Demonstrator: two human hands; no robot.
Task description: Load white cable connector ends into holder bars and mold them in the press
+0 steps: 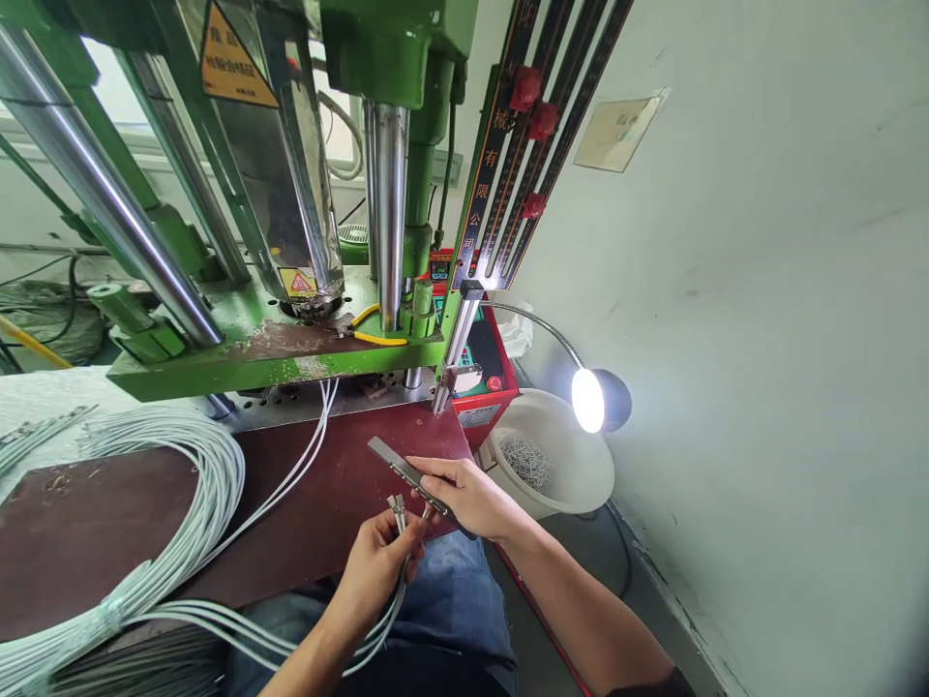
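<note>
Between its fingers my left hand (381, 561) grips a few white cables (392, 615) close to their metal-tipped ends (396, 503), which point upward. My right hand (471, 496) is closed on a flat, dark metal bar (398, 465) with a row of small bright pieces along its edge. Both hands are close together above my lap, at the front edge of the brown board. The bar slants up and left, and its lower end is partly covered by my fingers. What my right fingertips touch beside the left thumb is too small to make out.
A coil of white cables (218, 465) lies on the brown board (319, 542) at left. Behind stands a green press (283, 368) with yellow-handled pliers (377, 339) on it. At right are a lit lamp (589, 400) and a white bucket (581, 474) holding small scraps.
</note>
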